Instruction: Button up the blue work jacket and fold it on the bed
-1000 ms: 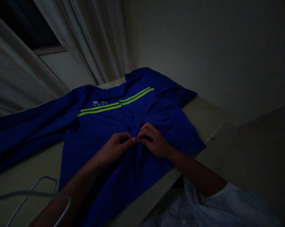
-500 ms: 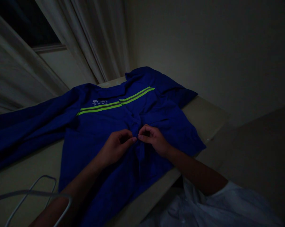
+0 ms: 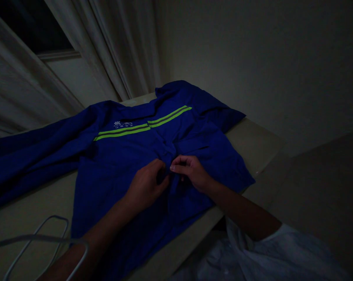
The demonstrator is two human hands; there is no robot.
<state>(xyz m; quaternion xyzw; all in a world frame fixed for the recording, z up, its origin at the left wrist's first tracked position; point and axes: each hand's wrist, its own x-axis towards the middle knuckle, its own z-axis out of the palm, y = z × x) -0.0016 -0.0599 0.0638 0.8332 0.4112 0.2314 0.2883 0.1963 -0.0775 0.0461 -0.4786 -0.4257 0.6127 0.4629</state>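
Observation:
A blue work jacket [image 3: 112,168] with yellow-green striped bands across the chest lies spread front up, its collar away from me. A small white print shows above the left-hand band. At the middle of the front opening, my left hand [image 3: 148,181] pinches the edge of the cloth between thumb and fingers. Close beside it, my right hand [image 3: 190,169] is also closed in a pinch on the front edge. Whether a button sits between the fingertips is too dark to make out.
The jacket rests on a pale table [image 3: 255,144], whose right corner and near edge show. A white cable [image 3: 38,236] loops at the lower left, over my left forearm in the view. Curtains [image 3: 106,47] and a plain wall [image 3: 237,58] stand behind.
My left hand has turned slightly, its fingers curling further over the cloth and its thumb tip shifting down. The right hand stays nearly in place, and the lower front of the jacket has shifted a little.

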